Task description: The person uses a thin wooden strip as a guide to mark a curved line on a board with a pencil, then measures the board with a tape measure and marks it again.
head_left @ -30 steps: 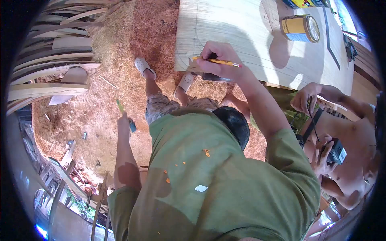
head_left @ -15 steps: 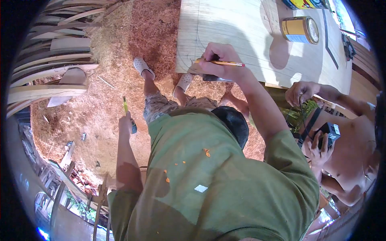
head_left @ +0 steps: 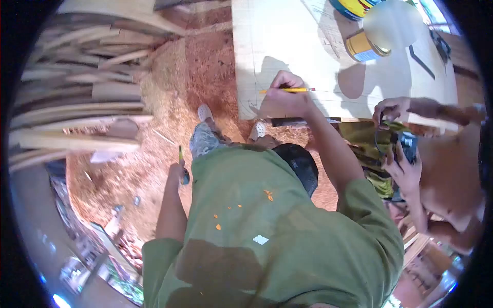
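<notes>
My right hand (head_left: 288, 96) is closed around a yellow pencil (head_left: 300, 90) with a pink eraser end, over the near left corner of a pale wooden board (head_left: 277, 31). Thin drawn lines run along the board's left part. Down at my left side, my left hand (head_left: 177, 169) holds a tape measure (head_left: 185, 176) with a short piece of yellow blade (head_left: 180, 153) sticking out. A dark cap (head_left: 300, 167) shows beside my green shirt.
Curved wooden strips (head_left: 77, 118) are piled at the left. On the board stand a yellow-labelled can (head_left: 362, 47), a colourful container (head_left: 349, 7) and a dark square (head_left: 422, 62). At the right a person (head_left: 447, 169) holds a black device (head_left: 407, 146).
The view has shifted, so the strips reach further in. My right hand with the pencil sits over the board rather than at its edge. The co-worker leans further over the board.
</notes>
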{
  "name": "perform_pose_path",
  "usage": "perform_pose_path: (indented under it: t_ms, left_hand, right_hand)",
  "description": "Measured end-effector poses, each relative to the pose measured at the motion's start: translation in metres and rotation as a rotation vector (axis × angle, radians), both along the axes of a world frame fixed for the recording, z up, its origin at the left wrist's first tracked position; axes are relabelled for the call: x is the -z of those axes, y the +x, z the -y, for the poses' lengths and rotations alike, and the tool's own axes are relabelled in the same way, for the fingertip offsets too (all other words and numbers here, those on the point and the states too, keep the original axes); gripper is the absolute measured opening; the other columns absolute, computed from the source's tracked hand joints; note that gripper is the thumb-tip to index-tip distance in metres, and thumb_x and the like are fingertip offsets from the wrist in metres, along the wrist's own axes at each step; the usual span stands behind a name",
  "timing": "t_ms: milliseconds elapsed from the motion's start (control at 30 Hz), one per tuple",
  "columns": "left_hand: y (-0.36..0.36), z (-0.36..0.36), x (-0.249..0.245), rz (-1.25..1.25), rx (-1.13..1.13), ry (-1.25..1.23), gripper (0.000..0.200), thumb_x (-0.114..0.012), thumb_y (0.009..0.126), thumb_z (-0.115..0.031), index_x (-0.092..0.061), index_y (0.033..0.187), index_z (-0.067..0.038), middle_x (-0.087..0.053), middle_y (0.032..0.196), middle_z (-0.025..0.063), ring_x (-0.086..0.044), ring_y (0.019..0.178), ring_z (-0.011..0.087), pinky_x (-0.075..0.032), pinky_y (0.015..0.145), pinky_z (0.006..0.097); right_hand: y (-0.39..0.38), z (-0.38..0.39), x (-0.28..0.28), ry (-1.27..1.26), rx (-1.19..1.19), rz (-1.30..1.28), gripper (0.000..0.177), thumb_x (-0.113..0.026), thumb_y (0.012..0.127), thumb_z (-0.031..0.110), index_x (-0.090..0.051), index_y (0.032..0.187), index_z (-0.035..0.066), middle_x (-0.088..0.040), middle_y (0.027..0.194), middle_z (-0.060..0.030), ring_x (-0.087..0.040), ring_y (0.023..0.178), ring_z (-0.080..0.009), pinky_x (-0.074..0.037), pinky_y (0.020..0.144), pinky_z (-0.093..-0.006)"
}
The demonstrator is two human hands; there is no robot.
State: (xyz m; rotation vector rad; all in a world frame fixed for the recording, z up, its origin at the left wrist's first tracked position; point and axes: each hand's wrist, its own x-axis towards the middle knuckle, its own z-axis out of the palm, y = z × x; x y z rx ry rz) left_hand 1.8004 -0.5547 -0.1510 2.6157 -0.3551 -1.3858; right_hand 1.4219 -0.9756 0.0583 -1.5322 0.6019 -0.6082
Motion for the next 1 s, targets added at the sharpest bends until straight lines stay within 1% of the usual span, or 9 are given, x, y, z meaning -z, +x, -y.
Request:
perform_pose_path:
  t_ms: [100,167,233,367,467,633,767,833,1000]
  left_hand:
    - [0.037,0.013,0.001,-0.161,-0.241,-0.060,0.046,-0.058,0.102,-0.053,-0.058,0.085,-0.010,-0.053,0.063,0.0044,-0.054,0.055,0.0197,-0.045,0.052,0.0368]
    - [0.042,0.060,-0.044,-0.215,-0.349,-0.047,0.047,-0.056,0.101,-0.056,-0.057,0.089,-0.011,-0.052,0.061,0.0040,-0.054,0.053,0.0192,-0.045,0.049,0.0365]
    - [0.070,0.089,-0.049,-0.367,-0.396,-0.089,0.060,-0.055,0.097,-0.066,-0.056,0.073,-0.011,-0.053,0.058,0.0050,-0.054,0.048,0.0225,-0.046,0.047,0.0358]
    - [0.129,0.182,-0.053,-0.494,-0.351,-0.009,0.039,-0.068,0.094,-0.045,-0.057,0.081,-0.010,-0.051,0.062,0.0048,-0.054,0.052,0.0203,-0.044,0.046,0.0362]
    - [0.159,0.272,-0.070,-0.565,-0.098,-0.117,0.022,-0.069,0.086,-0.029,-0.056,0.077,-0.014,-0.054,0.064,0.0039,-0.056,0.053,0.0201,-0.049,0.049,0.0374]
    - [0.157,0.440,-0.100,-0.709,0.156,-0.289,0.024,-0.070,0.082,-0.023,-0.057,0.095,-0.008,-0.057,0.073,0.0048,-0.058,0.057,0.0202,-0.054,0.054,0.0382]
    - [0.061,0.552,-0.219,-0.188,0.942,-0.701,0.022,-0.072,0.078,-0.019,-0.065,0.090,-0.001,-0.065,0.084,0.0087,-0.065,0.073,0.0216,-0.053,0.062,0.0392]
    - [0.024,0.605,-0.219,0.020,1.144,-1.216,0.022,-0.072,0.077,-0.018,-0.068,0.087,0.001,-0.070,0.087,0.0121,-0.068,0.077,0.0270,-0.054,0.070,0.0398]
    - [-0.073,0.697,-0.249,0.249,1.365,-1.344,0.024,-0.068,0.078,-0.019,-0.073,0.093,-0.001,-0.071,0.094,0.0200,-0.068,0.085,0.0384,-0.055,0.081,0.0426]
  right_hand:
    - [0.000,0.001,0.000,0.284,0.276,0.214,0.010,-0.065,0.098,0.012,-0.062,0.101,0.003,-0.065,0.084,-0.0053,-0.059,0.072,-0.0101,-0.050,0.065,-0.0262]
    - [0.006,0.000,-0.001,0.348,0.515,0.341,0.016,-0.063,0.101,0.014,-0.062,0.111,0.002,-0.066,0.088,-0.0081,-0.061,0.075,-0.0126,-0.052,0.068,-0.0272]
    - [0.013,-0.009,0.004,0.416,0.649,0.464,0.021,-0.062,0.102,0.016,-0.062,0.117,0.001,-0.067,0.094,-0.0092,-0.061,0.078,-0.0134,-0.052,0.071,-0.0277]
    - [0.023,-0.031,-0.006,0.293,0.942,0.317,0.026,-0.058,0.105,0.021,-0.061,0.122,0.001,-0.067,0.099,-0.0112,-0.061,0.081,-0.0157,-0.054,0.073,-0.0309]
    - [0.021,-0.071,-0.021,0.372,1.049,0.144,0.036,-0.056,0.106,0.027,-0.062,0.128,0.000,-0.068,0.103,-0.0106,-0.063,0.084,-0.0159,-0.053,0.076,-0.0302]
    - [0.045,-0.148,-0.047,0.414,1.608,0.286,0.042,-0.045,0.109,0.039,-0.062,0.105,0.001,-0.066,0.097,-0.0129,-0.063,0.084,-0.0212,-0.054,0.071,-0.0346]
    - [0.063,-0.213,-0.035,0.600,2.036,0.470,0.041,-0.046,0.109,0.040,-0.057,0.089,0.005,-0.060,0.083,-0.0097,-0.059,0.070,-0.0235,-0.054,0.064,-0.0367]
    - [0.072,-0.232,-0.027,0.648,2.180,0.522,0.033,-0.050,0.108,0.037,-0.058,0.093,0.008,-0.051,0.071,-0.0030,-0.050,0.058,-0.0184,-0.047,0.057,-0.0339]
    - [0.085,-0.252,-0.010,0.743,2.076,0.593,0.022,-0.057,0.105,0.030,-0.057,0.100,0.009,-0.037,0.062,0.0054,-0.034,0.048,-0.0079,-0.028,0.046,-0.0286]
